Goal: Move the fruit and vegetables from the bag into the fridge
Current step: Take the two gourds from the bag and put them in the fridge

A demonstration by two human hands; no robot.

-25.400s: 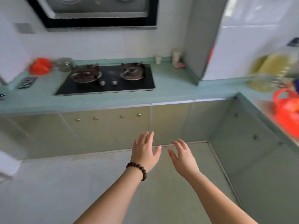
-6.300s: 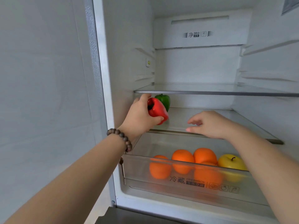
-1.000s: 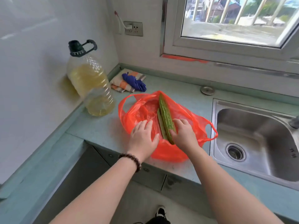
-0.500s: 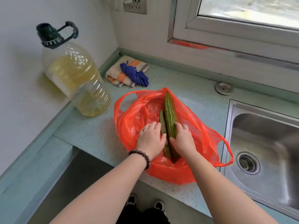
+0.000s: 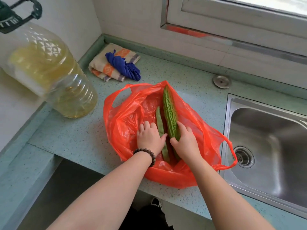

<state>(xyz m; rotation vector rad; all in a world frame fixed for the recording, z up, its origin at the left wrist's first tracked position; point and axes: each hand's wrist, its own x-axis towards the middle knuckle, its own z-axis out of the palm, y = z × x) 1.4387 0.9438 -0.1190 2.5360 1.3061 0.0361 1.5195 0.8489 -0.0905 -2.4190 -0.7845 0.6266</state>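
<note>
At centre frame we reach both hands into the bag (image 5: 126,113), a thin, crinkled, translucent orange plastic sack slumped open on the speckled pale-green counter (image 5: 69,140), its loop handles splayed. We judge the job unfinished: two vegetables lie side by side inside the bag, and the fridge is out of view. At upper left stands a big ribbed clear-plastic oil jug (image 5: 49,72), partly full of yellow liquid; at right, the brushed steel sink (image 5: 269,133). The gourd (image 5: 169,108), long, tapered and warty green, runs up the bag's middle, our right hand (image 5: 186,143) curling thumb and fingers round its lower part. The bean (image 5: 160,123), flat, smooth and slim, lies just left of it, partly under our left hand (image 5: 149,138), whose fingers lie curled over it and the plastic; we cannot tell whether it grips.
</note>
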